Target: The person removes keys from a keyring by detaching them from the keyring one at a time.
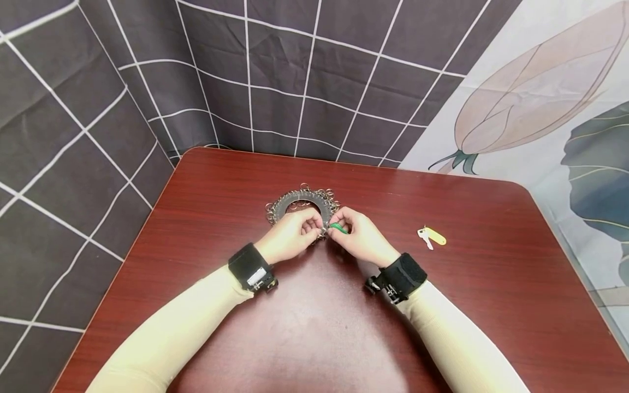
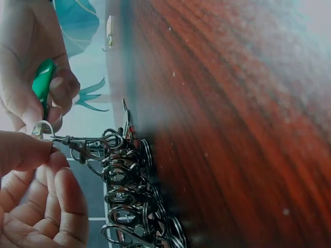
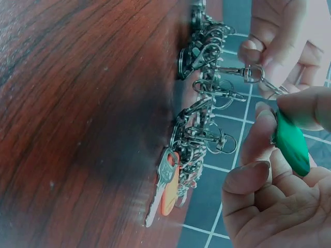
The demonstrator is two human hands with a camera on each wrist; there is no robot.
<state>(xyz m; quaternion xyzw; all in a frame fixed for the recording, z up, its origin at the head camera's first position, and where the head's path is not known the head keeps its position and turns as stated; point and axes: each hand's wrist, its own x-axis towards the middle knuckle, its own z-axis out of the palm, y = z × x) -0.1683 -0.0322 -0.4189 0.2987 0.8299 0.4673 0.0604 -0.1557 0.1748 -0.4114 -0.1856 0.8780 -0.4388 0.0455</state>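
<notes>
A dark ring-shaped holder [image 1: 287, 203] hung with several metal clips and split rings [image 2: 126, 175] lies on the red-brown table [image 1: 314, 327]. My left hand [image 1: 293, 233] pinches one clip's small ring [image 2: 42, 129] at the holder's near edge. My right hand [image 1: 357, 233] pinches a green key tag [image 1: 338, 227] [image 3: 290, 142] right beside it, its ring meeting the clip [image 3: 252, 74]. An orange tag with a silver key [image 3: 164, 182] hangs from another clip on the holder.
A yellow tag with a key [image 1: 431, 236] lies on the table to the right of my hands. Dark gridded cloth [image 1: 98, 109] hangs behind and left of the table. A flower-print curtain [image 1: 540, 98] hangs at the right.
</notes>
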